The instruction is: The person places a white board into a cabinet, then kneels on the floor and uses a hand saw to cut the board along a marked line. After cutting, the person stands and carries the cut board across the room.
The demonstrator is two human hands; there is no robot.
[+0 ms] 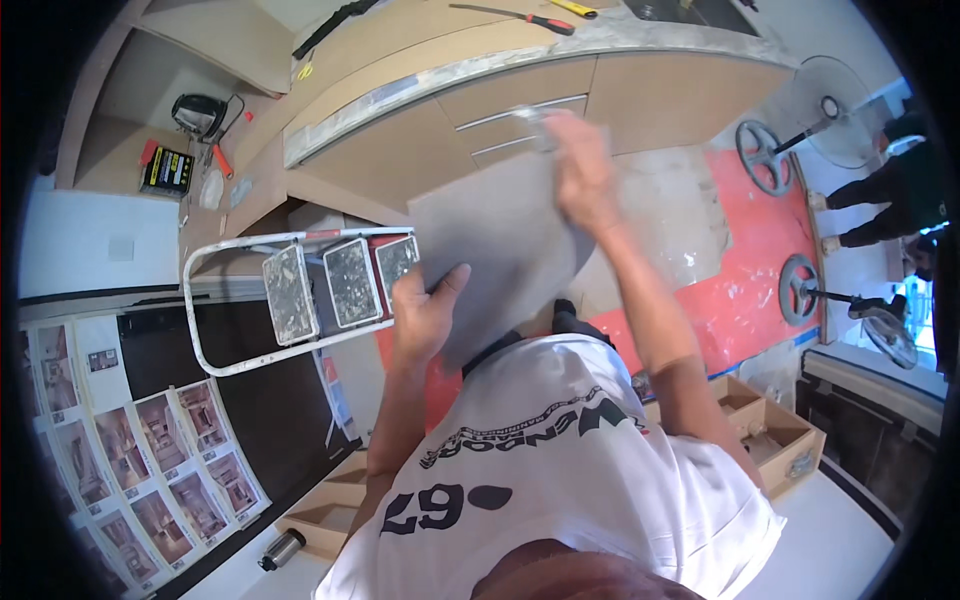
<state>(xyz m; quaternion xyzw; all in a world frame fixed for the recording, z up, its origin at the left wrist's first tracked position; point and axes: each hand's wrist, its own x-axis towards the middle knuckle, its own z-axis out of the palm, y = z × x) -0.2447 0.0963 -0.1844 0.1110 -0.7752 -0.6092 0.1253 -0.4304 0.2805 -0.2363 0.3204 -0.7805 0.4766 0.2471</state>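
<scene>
A flat grey panel (485,245) is held tilted in front of my body. My left hand (424,312) grips its left edge, with the thumb on the upper face and the fingers partly hidden. My right hand (585,175) is over the panel's far right part, closed and blurred by motion. At its fingertips is a small whitish, shiny thing (527,118), too smeared to name. Whether this hand touches the panel cannot be made out.
A step ladder (295,350) stands at the left. Ahead runs a counter with drawers (520,125), a red-handled saw (515,15) on top. Wooden drawer boxes (775,435) lie behind at the right. A fan (835,110) and another person (890,190) are at the far right.
</scene>
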